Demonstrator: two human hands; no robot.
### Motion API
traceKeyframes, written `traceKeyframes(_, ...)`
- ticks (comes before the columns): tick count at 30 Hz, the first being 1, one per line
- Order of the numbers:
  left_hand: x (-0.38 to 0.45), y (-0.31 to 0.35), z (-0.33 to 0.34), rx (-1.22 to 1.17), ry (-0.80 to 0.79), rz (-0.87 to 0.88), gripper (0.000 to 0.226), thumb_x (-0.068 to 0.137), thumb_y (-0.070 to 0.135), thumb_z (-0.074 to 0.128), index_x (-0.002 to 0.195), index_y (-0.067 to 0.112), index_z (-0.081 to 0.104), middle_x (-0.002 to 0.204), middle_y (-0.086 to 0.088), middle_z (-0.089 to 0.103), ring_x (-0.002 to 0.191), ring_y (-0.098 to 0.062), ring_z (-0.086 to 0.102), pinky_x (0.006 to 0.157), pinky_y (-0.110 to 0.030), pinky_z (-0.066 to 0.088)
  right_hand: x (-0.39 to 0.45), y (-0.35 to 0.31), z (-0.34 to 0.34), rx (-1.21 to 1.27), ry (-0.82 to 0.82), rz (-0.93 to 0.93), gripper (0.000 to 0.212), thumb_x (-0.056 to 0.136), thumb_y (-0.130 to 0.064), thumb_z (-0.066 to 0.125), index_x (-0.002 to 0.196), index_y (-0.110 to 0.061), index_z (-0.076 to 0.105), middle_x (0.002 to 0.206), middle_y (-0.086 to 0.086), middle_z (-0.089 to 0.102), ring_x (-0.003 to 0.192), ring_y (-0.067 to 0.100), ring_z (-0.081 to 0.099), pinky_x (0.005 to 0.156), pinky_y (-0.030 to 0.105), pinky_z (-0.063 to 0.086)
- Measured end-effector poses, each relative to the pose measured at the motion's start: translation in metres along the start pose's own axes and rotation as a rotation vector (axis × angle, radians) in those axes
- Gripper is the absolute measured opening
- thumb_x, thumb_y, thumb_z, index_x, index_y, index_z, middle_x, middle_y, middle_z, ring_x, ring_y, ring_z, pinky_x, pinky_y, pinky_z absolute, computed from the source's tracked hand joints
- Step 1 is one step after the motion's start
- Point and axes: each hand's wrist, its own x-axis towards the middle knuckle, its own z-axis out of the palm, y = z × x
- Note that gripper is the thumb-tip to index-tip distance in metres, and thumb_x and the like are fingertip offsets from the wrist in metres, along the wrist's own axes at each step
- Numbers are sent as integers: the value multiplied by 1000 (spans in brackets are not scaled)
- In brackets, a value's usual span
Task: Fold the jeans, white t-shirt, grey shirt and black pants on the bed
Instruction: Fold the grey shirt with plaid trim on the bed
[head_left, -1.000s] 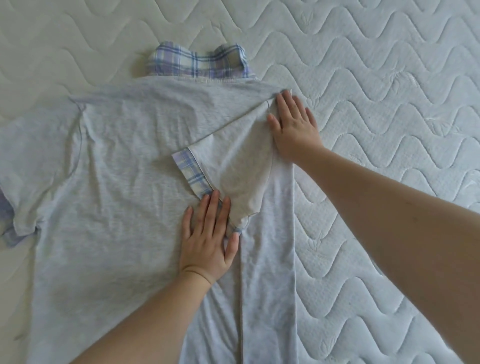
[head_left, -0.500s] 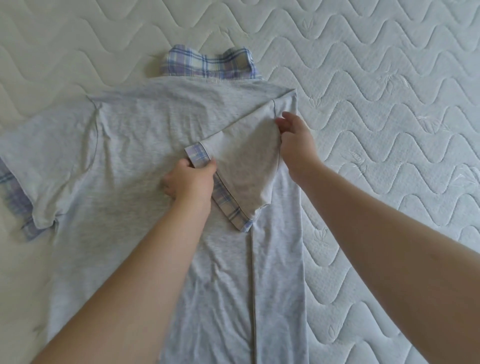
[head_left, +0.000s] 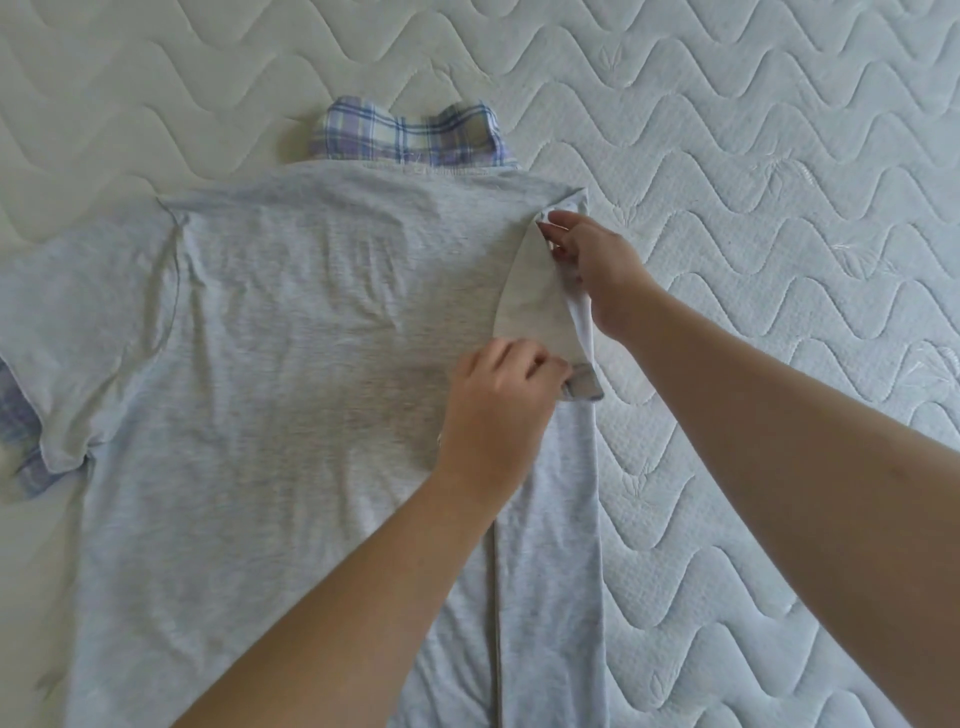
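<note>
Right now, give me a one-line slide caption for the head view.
Both hands, left hand and right hand, pinch the grey shirt sleeve on the bed.

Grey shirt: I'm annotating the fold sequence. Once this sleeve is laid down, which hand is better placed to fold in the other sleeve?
Probably the left hand. It works over the grey shirt body, nearer the unfolded sleeve on the left. The right hand pinches the folded sleeve at the far right edge and would have to cross over.

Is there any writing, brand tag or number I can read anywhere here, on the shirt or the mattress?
None: no readable text shows.
The grey shirt shows plain fabric, with plaid on the collar.
The mattress has only stitched waves and small leaf motifs.
</note>
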Motion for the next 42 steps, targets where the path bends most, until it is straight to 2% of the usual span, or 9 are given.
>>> traceKeyframes(3,-7,0,16,85,-33,61,24,70,0,69,85,18,71,88,1,65,83,-22,62,75,-38,49,6,3,-2,-219,19,-88,28,96,-31,56,122,-25,66,110,-8,69,101,9,63,89,24,49)
traceKeyframes(9,-19,-8,37,110,-102,84,25,61,-5,72,74,16,69,88,1,64,85,-23,62,80,-39,50,18,5,4,-294,144,-174,28,88,-27,70,115,-22,66,98,-16,68,92,0,63,85,24,53)
traceKeyframes(14,-30,-7,38,-62,-142,37,15,84,12,69,98,9,72,107,-5,67,103,-24,64,88,-37,51,23,1,9,-605,304,-319,21,88,-23,67,108,-20,62,100,-7,64,95,11,59,89,33,49)
traceKeyframes(18,-39,-12,22,-219,13,-97,24,95,16,53,112,10,69,119,-4,65,115,-21,60,97,-35,48,-1,10,3,-695,398,-417,21,92,-23,63,113,-18,61,108,-1,61,101,18,56,86,30,44)
traceKeyframes(22,-53,-24,14,3,-105,-293,51,100,34,35,146,15,44,155,-7,38,144,-25,33,115,-43,29,-64,51,0,-743,297,-619,33,99,-17,49,130,-11,58,122,6,63,113,24,58,96,35,42)
traceKeyframes(25,-77,-30,23,199,-249,-170,62,101,43,30,155,13,26,163,-6,19,151,-23,16,119,-45,24,-108,100,2,-1051,117,-578,52,104,-27,40,152,-11,31,158,8,32,147,21,25,120,37,18)
traceKeyframes(29,-95,-34,33,320,-196,-41,64,100,38,38,156,13,21,164,-5,15,152,-21,13,121,-43,22,-115,123,-4,-1069,31,-532,55,106,-30,33,156,-17,15,164,1,8,152,14,2,120,26,-6)
traceKeyframes(37,-122,-20,43,406,-169,-2,63,102,39,32,156,9,18,165,-8,13,152,-21,13,122,-40,17,-143,132,-13,-1073,8,-560,53,106,-25,28,156,-13,17,164,2,14,151,15,7,123,32,6)
traceKeyframes(42,-121,-11,45,329,-329,-59,65,97,40,37,154,9,27,163,-8,18,151,-21,15,121,-41,19,-159,140,-19,-1033,-90,-474,55,104,-20,29,156,-12,14,165,1,10,151,16,8,119,26,6)
